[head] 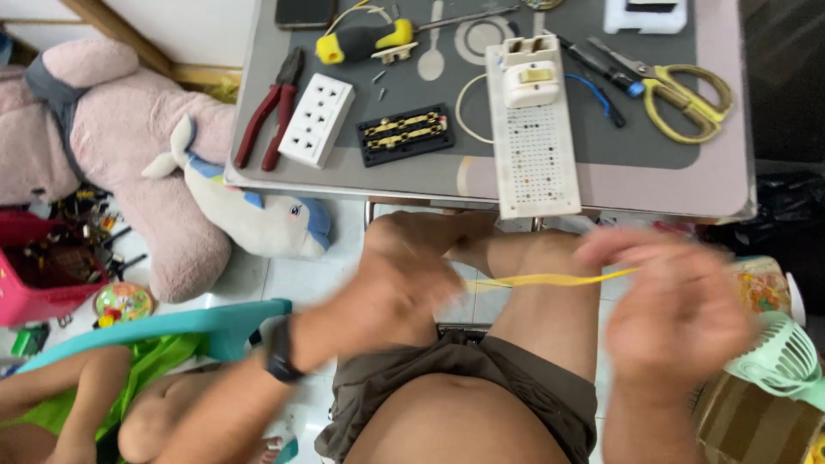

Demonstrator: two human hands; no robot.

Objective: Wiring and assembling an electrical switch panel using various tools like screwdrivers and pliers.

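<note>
A grey, glossy table (412, 176) with rounded corners fills the top of the view, seen from above by a seated person in olive-brown shorts. To the left, on the floor, lies a big pink plush toy (129, 146) with a white-and-blue plush dolphin (258, 215) against it.

On the table, hanging over its near edge, is a long white perforated plastic board (534, 155) with a white switch block at its far end. Left of it sit a white multi-socket cover plate (316, 119), a black socket base with brass contacts (405, 134), and red-handled pliers (269, 112). At the far side lie a yellow-and-black screwdriver (361, 41) and, to the right, yellow-handled scissors (679, 90).

Below the table edge, over the bare knees, a thin yellow wire (550, 279) runs nearly level between the two hands, slightly higher at its right end. It looks flat, narrow and pulled straight.

The left hand (400, 288), with a black watch on the wrist, is curled, knuckles up, with its fingers closed on the wire's left end. The right hand (679, 309) is blurred by motion; its fingers appear to pinch the wire's right end, though the exact grip cannot be made out. The two hands are well apart, with the wire stretched across the gap.
</note>
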